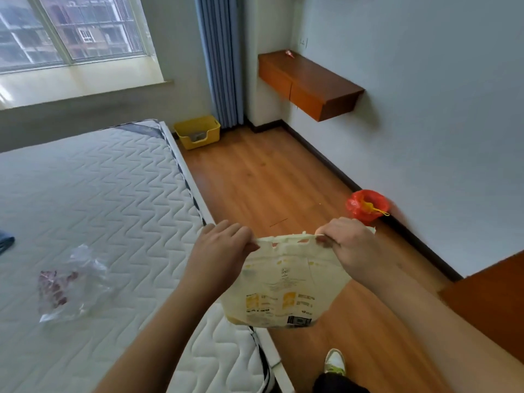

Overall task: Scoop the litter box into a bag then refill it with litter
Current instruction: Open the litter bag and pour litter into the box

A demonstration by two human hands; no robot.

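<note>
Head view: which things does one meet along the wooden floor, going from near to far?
Shoe → litter bag, held up by both hands → red bag by the wall → yellow litter box in the far corner.

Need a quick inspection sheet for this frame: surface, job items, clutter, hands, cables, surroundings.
Surface: wood floor; bare mattress at left.
Job's things: yellow litter box on floor by curtain; cream litter bag held up; red bag by wall.
Clutter: clear plastic wrapper on mattress.
Grippers: left hand and right hand each pinch the bag's top edge.
Cables: nothing seen.
Surroundings: window, wall-mounted wooden shelf.
</note>
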